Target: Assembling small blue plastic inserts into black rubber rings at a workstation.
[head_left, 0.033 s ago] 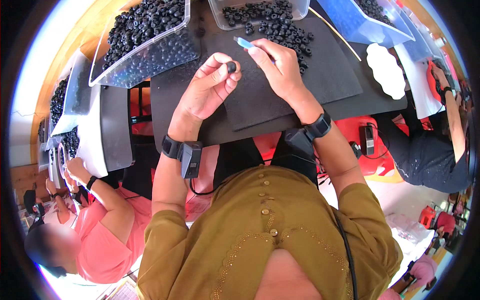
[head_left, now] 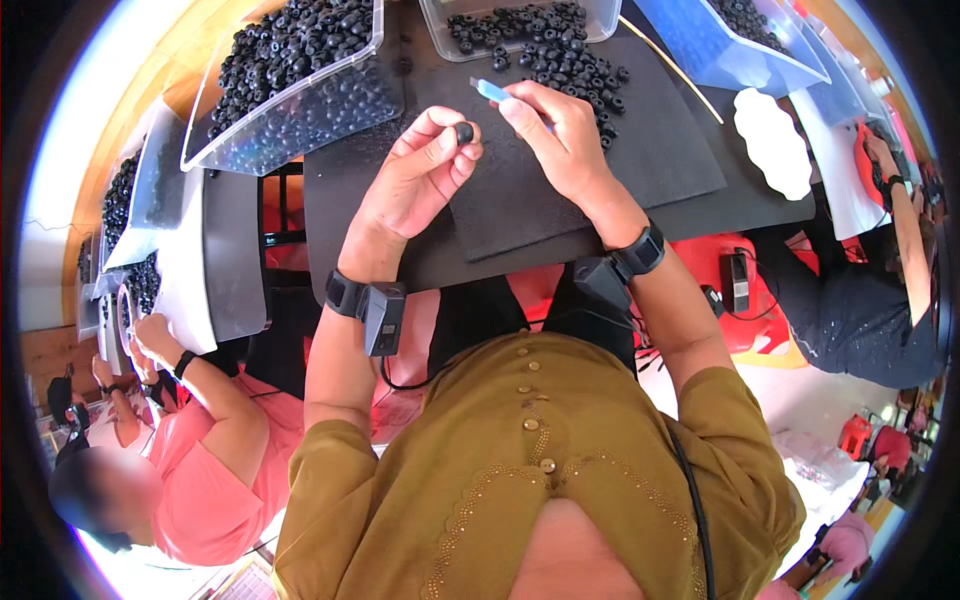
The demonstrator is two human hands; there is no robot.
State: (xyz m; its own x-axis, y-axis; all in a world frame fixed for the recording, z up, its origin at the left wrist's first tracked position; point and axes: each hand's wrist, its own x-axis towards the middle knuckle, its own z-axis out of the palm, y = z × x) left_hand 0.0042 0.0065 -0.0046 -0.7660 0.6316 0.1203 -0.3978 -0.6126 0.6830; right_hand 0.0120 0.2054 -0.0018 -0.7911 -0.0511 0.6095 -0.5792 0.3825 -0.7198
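Note:
Between the thumb and fingertips of my left hand (head_left: 420, 170) is a small round black part (head_left: 464, 133), like the many loose ones nearby. My right hand (head_left: 562, 140) grips a light-blue craft knife (head_left: 491, 91), its short blade pointing left and away from me. The blade is apart from the black part, a little beyond it and to its right. Both hands are raised over a dark mat (head_left: 600, 195) on the table. A heap of loose black ring-like parts (head_left: 575, 72) lies on the mat just beyond my right hand.
A clear bin of black parts (head_left: 290, 45) stands at the far left, and a smaller clear bin (head_left: 601, 25) at the far middle. A blue-tinted bin (head_left: 740, 50), a thin stick (head_left: 680, 65) and a white scalloped sheet (head_left: 770, 143) are on the right. Co-workers sit on both sides.

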